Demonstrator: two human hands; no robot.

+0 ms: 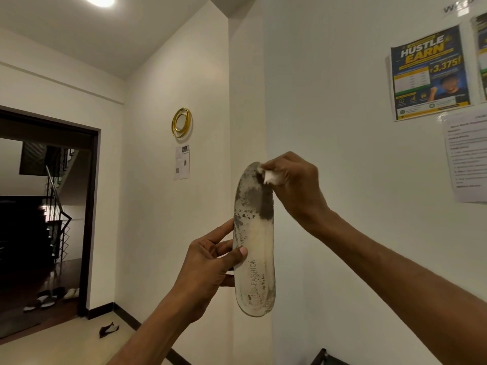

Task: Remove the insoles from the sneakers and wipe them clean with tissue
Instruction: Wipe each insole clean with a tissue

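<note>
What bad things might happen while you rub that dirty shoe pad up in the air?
1. The left hand pinches the insole only along one edge near the heel, so pressing at the toe end could bend it or make it slip and fall.
2. The tissue in the right hand is a small wad; it may tear or just smear the dark grime.
3. Loosened dirt could drop on the floor.

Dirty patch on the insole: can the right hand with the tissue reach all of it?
Probably yes: the right hand presses tissue just above the patch, with nothing between.
</note>
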